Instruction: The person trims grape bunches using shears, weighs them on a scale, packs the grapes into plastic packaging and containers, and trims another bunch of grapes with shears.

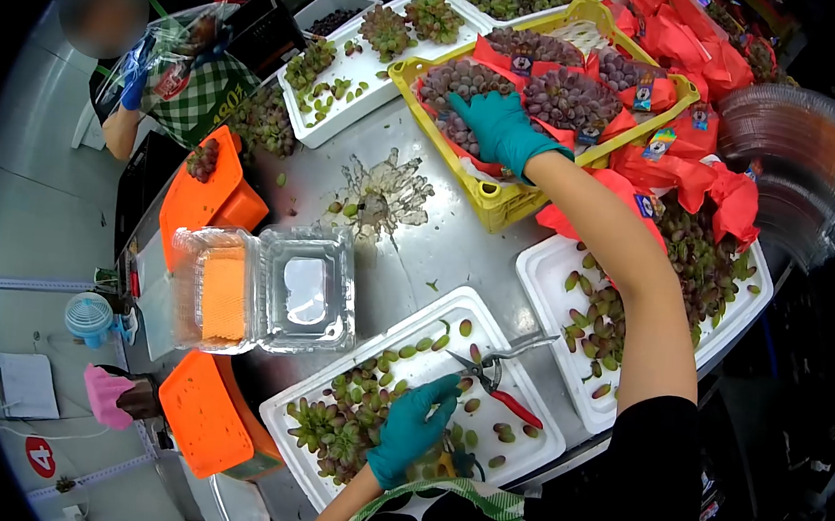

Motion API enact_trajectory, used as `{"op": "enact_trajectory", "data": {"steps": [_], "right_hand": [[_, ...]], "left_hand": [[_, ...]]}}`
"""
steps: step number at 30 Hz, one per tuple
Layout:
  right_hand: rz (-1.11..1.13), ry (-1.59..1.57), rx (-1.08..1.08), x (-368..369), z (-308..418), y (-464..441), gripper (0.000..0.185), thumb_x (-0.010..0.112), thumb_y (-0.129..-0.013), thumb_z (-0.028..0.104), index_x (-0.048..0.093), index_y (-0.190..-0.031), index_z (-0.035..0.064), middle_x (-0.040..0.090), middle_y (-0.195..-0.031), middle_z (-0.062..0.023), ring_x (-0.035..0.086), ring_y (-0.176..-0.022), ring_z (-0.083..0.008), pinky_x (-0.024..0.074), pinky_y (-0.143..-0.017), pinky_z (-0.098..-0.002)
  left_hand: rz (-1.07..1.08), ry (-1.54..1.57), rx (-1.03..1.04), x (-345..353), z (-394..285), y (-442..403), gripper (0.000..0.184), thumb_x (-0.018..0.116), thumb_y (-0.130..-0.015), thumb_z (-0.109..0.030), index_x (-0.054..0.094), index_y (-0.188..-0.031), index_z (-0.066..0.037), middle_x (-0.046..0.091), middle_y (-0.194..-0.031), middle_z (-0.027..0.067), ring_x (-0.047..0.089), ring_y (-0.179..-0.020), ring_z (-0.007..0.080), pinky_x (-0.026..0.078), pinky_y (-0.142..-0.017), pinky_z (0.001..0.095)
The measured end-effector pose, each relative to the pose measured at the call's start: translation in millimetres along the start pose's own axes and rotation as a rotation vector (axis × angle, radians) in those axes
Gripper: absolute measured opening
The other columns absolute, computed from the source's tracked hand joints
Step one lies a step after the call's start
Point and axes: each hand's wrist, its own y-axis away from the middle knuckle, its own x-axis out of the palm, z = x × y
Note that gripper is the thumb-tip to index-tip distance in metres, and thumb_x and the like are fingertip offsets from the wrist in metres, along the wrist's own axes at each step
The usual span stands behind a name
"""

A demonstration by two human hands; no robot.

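Observation:
My right hand, in a teal glove, reaches into the yellow crate. Its fingers are apart over a bunch of dark purple grapes in red wrapping, touching it. My left hand, also gloved in teal, hovers low over the white tray near me, fingers loosely bent and nothing visible in them. Beside it are green-red grapes in bunches and loose. Pruning shears with a red handle lie across that tray, their blades apart. A second tool with a yellow handle is partly hidden near my left wrist.
An open clear clamshell box rests on an orange scale; another orange scale stands nearer. White trays of grapes stand behind and at right. Red-wrapped bunches and stacked clear lids lie right. A co-worker stands far left.

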Motion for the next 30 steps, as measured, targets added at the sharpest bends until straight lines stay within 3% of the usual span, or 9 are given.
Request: {"op": "enact_trajectory", "data": {"steps": [5,10,11,15,16,19,24,27,30], "right_hand": [[0.132,-0.045,-0.022,-15,-6,-2,0.071,0.065,-0.057,0.027,0.036,-0.121,0.0132,0.05,-0.103,-0.0107,0.05,-0.093,-0.0288,0.0426,-0.074,-0.0459],[0.207,-0.116,0.003,-23,-14,-10,0.065,0.07,-0.048,0.027,0.048,-0.106,0.0119,0.05,-0.098,-0.0137,0.05,-0.092,-0.0306,0.0455,-0.073,-0.0405],[0.169,-0.146,0.015,-22,-17,-8,0.066,0.071,-0.047,0.028,0.048,-0.106,0.0116,0.05,-0.099,-0.0141,0.049,-0.093,-0.0305,0.0451,-0.074,-0.0404],[-0.085,-0.35,0.036,-34,-31,12,0.066,0.074,-0.043,0.03,0.049,-0.1,0.0103,0.051,-0.097,-0.0146,0.05,-0.092,-0.0312,0.0448,-0.076,-0.0393],[-0.172,-0.424,0.037,-33,-38,18,0.063,0.075,-0.042,0.03,0.049,-0.097,0.01,0.052,-0.095,-0.0144,0.051,-0.09,-0.0315,0.045,-0.076,-0.0389],[-0.387,-0.695,-0.059,-31,-60,42,0.068,0.071,-0.053,0.022,0.043,-0.114,0.011,0.047,-0.106,-0.012,0.044,-0.1,-0.029,0.0355,-0.089,-0.0358],[-0.596,-1.005,-0.043,-39,-58,84,0.068,0.069,-0.057,0.011,0.04,-0.119,0.01,0.045,-0.111,-0.0103,0.043,-0.104,-0.0274,0.0331,-0.091,-0.0352],[-0.87,-0.756,-0.059,-45,-43,94,0.066,0.068,-0.06,0.016,0.04,-0.119,0.01,0.046,-0.103,-0.0137,0.044,-0.094,-0.0318,0.0364,-0.085,-0.0365],[-0.913,-0.792,-0.082,-73,-31,108,0.07,0.068,-0.06,0.016,0.037,-0.122,0.0076,0.045,-0.109,-0.0133,0.044,-0.095,-0.0317,0.036,-0.085,-0.0373]], "left_hand": [[0.063,0.04,0.007,1,-12,-9,0.027,0.054,-0.077,-0.001,0.054,-0.104,0.001,0.061,-0.091,0.0089,0.057,-0.081,0.0111,0.045,-0.072,0.0231],[0.123,-0.089,0.177,-17,-26,-69,0.025,0.055,-0.078,-0.004,0.056,-0.103,-0.003,0.061,-0.092,0.0078,0.057,-0.082,0.0116,0.044,-0.074,0.0245],[0.092,-0.04,0.111,-21,-34,-87,0.024,0.055,-0.079,-0.005,0.056,-0.102,-0.003,0.061,-0.092,0.0069,0.056,-0.082,0.0117,0.044,-0.074,0.0243],[-0.019,-0.03,0.271,-44,-42,-174,0.029,0.051,-0.08,-0.003,0.05,-0.11,-0.002,0.059,-0.094,0.0057,0.054,-0.085,0.0103,0.043,-0.076,0.0236],[-0.152,-0.049,0.39,-44,-37,-200,0.031,0.05,-0.082,-0.005,0.047,-0.113,-0.002,0.057,-0.098,0.0057,0.054,-0.087,0.0114,0.043,-0.075,0.0235],[-0.232,0.337,0.312,-45,-49,-268,0.043,0.047,-0.085,-0.02,0.034,-0.123,-0.005,0.043,-0.118,0.009,0.043,-0.108,0.0164,0.036,-0.085,0.0277],[0.25,1.041,0.107,-13,-75,-318,0.058,0.033,-0.085,-0.05,0.031,-0.126,-0.009,0.037,-0.126,0.0088,0.038,-0.115,0.0207,0.033,-0.094,0.0356],[0.282,1.075,0.156,1,-95,-314,0.065,0.033,-0.081,-0.057,0.031,-0.125,-0.009,0.038,-0.126,0.0087,0.038,-0.114,0.0223,0.031,-0.097,0.0401],[0.341,1.001,0.278,-18,-123,-277,0.067,0.032,-0.08,-0.059,0.031,-0.125,-0.009,0.04,-0.123,0.0094,0.042,-0.11,0.0236,0.034,-0.094,0.0398]]}}
